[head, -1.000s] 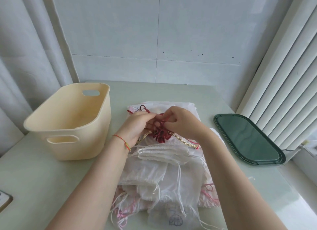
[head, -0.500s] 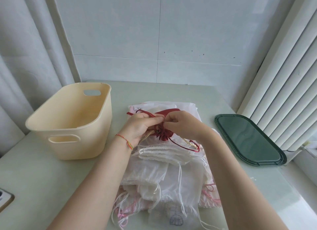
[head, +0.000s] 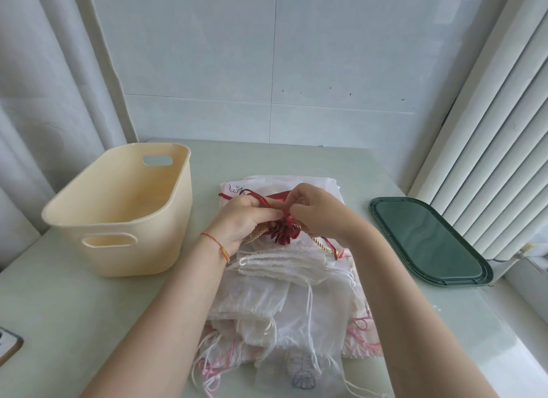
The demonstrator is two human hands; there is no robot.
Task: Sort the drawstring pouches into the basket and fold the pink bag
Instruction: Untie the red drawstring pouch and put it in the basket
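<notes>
The basket [head: 124, 210] is pale cream. The pouch [head: 284, 230] is dark red satin with a gold twisted cord [head: 321, 245]. The pile [head: 290, 296] is sheer white (some pink cords in it). The tray [head: 427, 240] is dark green, the table [head: 59, 314] pale grey-green.

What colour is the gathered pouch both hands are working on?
Dark red pouch, with a gold twisted cord; seen in the head view.

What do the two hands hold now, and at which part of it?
Both the left hand and the right hand pinch the dark red pouch at its gathered neck and red cord.
</notes>
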